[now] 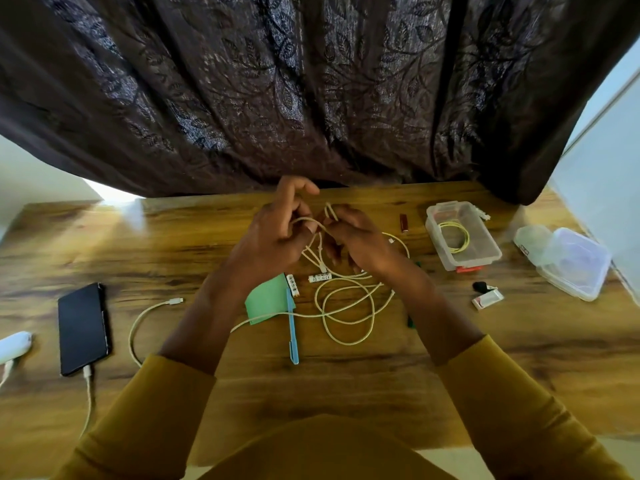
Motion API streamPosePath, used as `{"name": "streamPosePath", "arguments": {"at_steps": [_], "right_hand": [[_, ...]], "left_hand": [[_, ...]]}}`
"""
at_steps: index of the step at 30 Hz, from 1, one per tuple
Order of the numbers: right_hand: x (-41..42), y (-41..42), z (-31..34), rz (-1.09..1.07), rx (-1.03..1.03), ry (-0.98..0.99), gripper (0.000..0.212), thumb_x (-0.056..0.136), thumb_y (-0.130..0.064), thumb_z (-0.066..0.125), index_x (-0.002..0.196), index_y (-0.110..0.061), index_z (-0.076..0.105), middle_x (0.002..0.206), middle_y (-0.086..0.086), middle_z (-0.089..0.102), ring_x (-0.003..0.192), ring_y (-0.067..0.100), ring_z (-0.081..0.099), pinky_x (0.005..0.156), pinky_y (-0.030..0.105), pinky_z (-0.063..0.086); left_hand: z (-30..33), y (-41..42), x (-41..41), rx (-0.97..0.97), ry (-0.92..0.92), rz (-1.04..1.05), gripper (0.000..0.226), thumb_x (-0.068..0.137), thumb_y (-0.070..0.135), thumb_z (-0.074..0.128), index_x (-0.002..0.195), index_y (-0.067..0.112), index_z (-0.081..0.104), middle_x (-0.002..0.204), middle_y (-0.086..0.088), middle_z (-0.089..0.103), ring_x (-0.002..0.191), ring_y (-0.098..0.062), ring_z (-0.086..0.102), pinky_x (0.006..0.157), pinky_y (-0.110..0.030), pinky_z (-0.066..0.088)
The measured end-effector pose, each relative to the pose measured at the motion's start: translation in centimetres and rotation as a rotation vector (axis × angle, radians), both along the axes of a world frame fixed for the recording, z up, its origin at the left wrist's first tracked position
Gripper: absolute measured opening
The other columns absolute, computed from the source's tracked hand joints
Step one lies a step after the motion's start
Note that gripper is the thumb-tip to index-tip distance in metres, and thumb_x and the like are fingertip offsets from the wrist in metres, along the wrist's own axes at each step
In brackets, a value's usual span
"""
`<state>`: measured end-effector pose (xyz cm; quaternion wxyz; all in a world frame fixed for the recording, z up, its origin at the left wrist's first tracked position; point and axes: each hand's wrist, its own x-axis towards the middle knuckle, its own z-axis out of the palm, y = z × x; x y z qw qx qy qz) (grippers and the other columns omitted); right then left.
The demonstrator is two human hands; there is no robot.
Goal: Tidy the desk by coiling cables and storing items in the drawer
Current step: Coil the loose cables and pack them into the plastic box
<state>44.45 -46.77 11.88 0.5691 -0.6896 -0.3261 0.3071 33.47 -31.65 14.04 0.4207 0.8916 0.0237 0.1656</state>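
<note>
A long cream cable (pixel 346 306) lies in loose loops on the wooden desk (pixel 346 386) in front of me. Both hands are raised above it near the desk's far edge. My left hand (pixel 277 233) holds a loop of the cable over its fingers. My right hand (pixel 356 237) pinches a folded bend of the same cable, which sticks up above its fingers. One cable end with a white plug (pixel 176 301) rests at the left. A clear plastic box (pixel 462 235) at the right holds a coiled yellowish cable (pixel 455 237).
A black phone (pixel 83 329) with a charging lead lies at the left, next to a white object (pixel 14 346). A green paper (pixel 268 299), a blue pen (pixel 292 327) and two batteries (pixel 320 278) sit under my hands. A clear lid (pixel 575 263), a red stick (pixel 403 222) and a small white item (pixel 487 298) are right.
</note>
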Motion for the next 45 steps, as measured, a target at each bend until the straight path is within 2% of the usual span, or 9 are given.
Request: {"name": "streamPosePath", "arguments": {"at_steps": [4,7,14,21,27,33,38,42,45], "right_hand": [[-0.8,-0.5,0.1,0.056,-0.018,0.154,0.036,0.113,-0.031,0.036,0.102,-0.012,0.065,0.060,0.002,0.052,0.044,0.012,0.044,0.037,0.021,0.029],[-1.1,-0.6,0.5,0.155,-0.013,0.255,0.059,0.110,-0.055,0.027,0.099,-0.013,0.067,0.060,-0.001,0.043,0.047,0.013,0.036,0.040,0.023,0.024],[-0.8,-0.9,1.5,0.426,0.338,0.815,0.025,0.112,-0.022,0.034,0.100,-0.012,0.053,0.061,-0.003,0.027,0.047,0.010,0.022,0.036,0.021,0.020],[-0.9,-1.0,2.2,0.517,0.576,1.098,0.024,0.108,-0.028,0.029,0.100,-0.015,0.048,0.059,-0.005,0.031,0.049,0.008,0.027,0.037,0.021,0.019],[-0.7,-1.1,3.1,0.402,0.771,1.086,0.020,0.105,-0.029,0.035,0.103,-0.015,0.049,0.061,-0.003,0.038,0.053,0.010,0.037,0.039,0.021,0.026],[0.1,-1.2,3.3,0.295,0.850,1.054,0.018,0.105,-0.027,0.039,0.109,-0.014,0.052,0.074,0.000,0.055,0.069,0.015,0.055,0.046,0.024,0.038],[0.2,-1.2,2.7,0.234,0.785,0.892,0.019,0.106,-0.025,0.038,0.112,-0.015,0.053,0.078,-0.001,0.057,0.075,0.014,0.058,0.051,0.025,0.034],[0.1,-1.2,2.7,0.244,0.776,0.873,0.021,0.108,-0.026,0.033,0.113,-0.016,0.052,0.079,-0.002,0.057,0.076,0.013,0.060,0.050,0.023,0.038],[0.2,-1.1,3.0,0.246,0.791,0.857,0.022,0.108,-0.027,0.036,0.113,-0.017,0.055,0.087,0.000,0.062,0.086,0.016,0.066,0.049,0.022,0.041]], "left_hand": [[0.3,1.4,0.6,-0.044,-0.007,-0.011,0.032,0.101,0.008,0.058,0.128,0.024,0.055,0.085,0.005,0.062,0.075,-0.010,0.059,0.069,-0.032,0.049],[0.6,1.5,1.1,-0.037,-0.012,-0.002,0.026,0.103,0.007,0.057,0.118,0.027,0.063,0.094,0.004,0.067,0.085,-0.011,0.066,0.075,-0.029,0.053],[-0.1,1.5,1.8,-0.221,-0.116,-0.032,0.014,0.106,0.009,0.053,0.113,0.009,0.066,0.090,0.014,0.068,0.077,-0.002,0.062,0.070,-0.019,0.049],[-2.0,1.1,1.7,-0.337,-0.063,-0.006,0.031,0.107,0.016,0.047,0.098,-0.011,0.060,0.081,-0.016,0.059,0.073,-0.017,0.056,0.068,-0.028,0.048],[-3.3,0.4,1.2,-0.383,0.046,-0.080,0.012,0.105,-0.001,0.052,0.108,-0.002,0.063,0.093,-0.008,0.070,0.090,-0.006,0.068,0.085,-0.022,0.053],[-3.4,0.1,1.4,-0.376,0.026,-0.009,0.016,0.105,-0.002,0.054,0.108,0.009,0.066,0.093,0.004,0.076,0.093,-0.012,0.073,0.083,-0.027,0.059],[-1.8,0.5,2.1,-0.388,-0.144,0.070,0.017,0.108,0.009,0.047,0.112,0.015,0.063,0.091,-0.024,0.066,0.082,-0.026,0.066,0.077,-0.051,0.060],[-1.6,1.1,2.7,-0.292,-0.198,0.113,0.022,0.109,0.015,0.047,0.121,0.015,0.066,0.114,-0.002,0.071,0.092,-0.024,0.070,0.079,-0.041,0.059],[-2.5,1.1,2.7,-0.061,-0.182,0.153,0.023,0.105,0.013,0.053,0.119,0.014,0.071,0.109,-0.003,0.070,0.093,-0.012,0.067,0.077,-0.033,0.053]]}}
